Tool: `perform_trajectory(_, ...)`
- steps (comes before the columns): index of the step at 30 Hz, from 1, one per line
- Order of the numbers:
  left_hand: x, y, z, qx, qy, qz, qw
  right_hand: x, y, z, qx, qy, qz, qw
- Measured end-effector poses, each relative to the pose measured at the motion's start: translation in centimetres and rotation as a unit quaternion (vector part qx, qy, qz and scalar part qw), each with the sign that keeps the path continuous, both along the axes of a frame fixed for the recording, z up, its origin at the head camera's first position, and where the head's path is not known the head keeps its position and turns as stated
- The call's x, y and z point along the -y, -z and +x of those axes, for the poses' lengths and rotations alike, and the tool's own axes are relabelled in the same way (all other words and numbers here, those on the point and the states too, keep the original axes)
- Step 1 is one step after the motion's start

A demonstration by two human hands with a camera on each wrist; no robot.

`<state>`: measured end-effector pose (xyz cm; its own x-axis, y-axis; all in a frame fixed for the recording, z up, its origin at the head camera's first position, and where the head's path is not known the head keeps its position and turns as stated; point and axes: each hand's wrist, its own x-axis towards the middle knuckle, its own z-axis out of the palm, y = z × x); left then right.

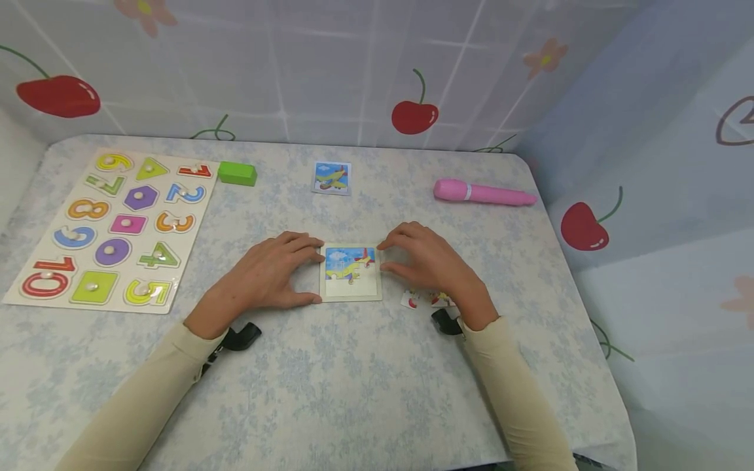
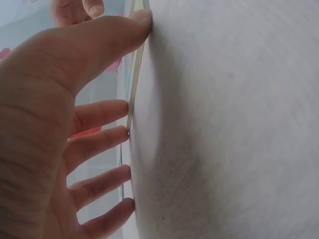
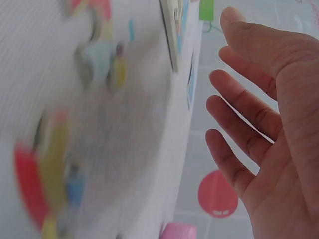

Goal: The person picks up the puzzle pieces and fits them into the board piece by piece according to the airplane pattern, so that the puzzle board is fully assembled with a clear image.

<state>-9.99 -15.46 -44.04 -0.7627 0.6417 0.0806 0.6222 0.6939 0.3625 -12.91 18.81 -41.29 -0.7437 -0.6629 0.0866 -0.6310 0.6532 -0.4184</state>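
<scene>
A small square jigsaw puzzle in a tray (image 1: 366,292) lies flat at the middle of the table, its upper part filled with a yellow plane on blue sky and its lower part bare. My left hand (image 1: 268,271) rests its thumb and fingertips against the tray's left edge, fingers spread, as the left wrist view also shows. Close to the right edge is my right hand (image 1: 427,258), thumb apart from the fingers; nothing is between them in the right wrist view. Loose puzzle pieces (image 1: 410,299) lie below the right palm, partly hidden by the wrist.
Behind the tray lies a small picture card (image 1: 332,178) with the same plane. A board of knobbed numbers and shapes (image 1: 194,258) covers the left side, with a green block (image 1: 237,174) at its corner. A pink pen-like stick (image 1: 485,193) lies back right.
</scene>
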Motion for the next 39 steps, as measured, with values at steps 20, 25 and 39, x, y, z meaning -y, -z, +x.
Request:
perform_trajectory(20, 0.0, 0.1, 0.1, 0.0, 0.002, 0.006, 1.0, -5.2, 0.6, 1.0, 0.034, 0.081, 0.017, 0.996)
perform_trajectory(25, 0.1, 0.1, 0.1, -0.002, 0.004, 0.011, 0.9999, -6.3, 1.0, 1.3, 0.035, 0.085, 0.01, 0.9957)
perform_trajectory(39, 0.0, 0.3, 0.1, -0.018, 0.009, 0.028, 0.9994, -9.0, 1.1, 2.0, 0.064, 0.118, 0.025, 0.9907)
